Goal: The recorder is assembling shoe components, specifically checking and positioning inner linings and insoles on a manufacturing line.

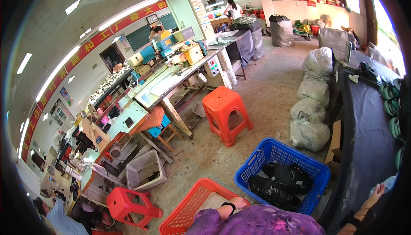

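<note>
At the lower right edge, my right hand point(375, 193) has its fingers closed on a light blue cloth-like piece point(389, 184), beside a long dark-covered table point(364, 136). The far part of that piece is cut off by the picture's rim. My left hand point(239, 202), with a black band at the wrist, is low in front of my purple patterned clothing. It is above the right side of a red plastic basket point(204, 185); its fingers are too hidden to read. Just right of it, a blue plastic basket point(280, 147) holds black shoe-like pieces point(287, 179).
Stuffed whitish bags point(309, 135) line the table's left side. Green shoe-like pieces point(390, 106) lie along its far edge. A red stool point(227, 113) stands ahead, another red stool point(130, 207) lower left near a grey crate point(145, 170). Machine benches point(160, 85) and co-workers are further left and back.
</note>
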Available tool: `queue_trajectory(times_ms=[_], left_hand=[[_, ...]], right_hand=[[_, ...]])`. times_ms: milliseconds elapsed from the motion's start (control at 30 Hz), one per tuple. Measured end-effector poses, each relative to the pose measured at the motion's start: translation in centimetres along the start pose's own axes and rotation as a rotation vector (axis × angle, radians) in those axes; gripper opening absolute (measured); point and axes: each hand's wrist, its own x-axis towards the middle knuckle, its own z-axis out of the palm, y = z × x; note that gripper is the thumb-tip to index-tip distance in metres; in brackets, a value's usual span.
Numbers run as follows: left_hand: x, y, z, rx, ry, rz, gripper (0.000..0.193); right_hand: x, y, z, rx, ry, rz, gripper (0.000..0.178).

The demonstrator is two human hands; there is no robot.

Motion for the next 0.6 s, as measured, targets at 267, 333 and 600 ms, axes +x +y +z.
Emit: queue_trajectory(times_ms=[267,333,600], left_hand=[[1.1,-2.4,1.0,0.104,0.134,0.11,0.026],[1.8,-2.1,0.8,0.118,0.126,0.079,0.025],[-1.0,-2.2,2.1,0.284,-0.067,0.035,0.034]], right_hand=[[-10.2,-17.1,8.0,0.065,-0.25,-0.071,0.035],[-12.0,-19.6,11.9,0.131,-0.349,-0.09,0.034],[-17.5,-19.2,18.0,-0.068,-0.823,0.061,0.031]])
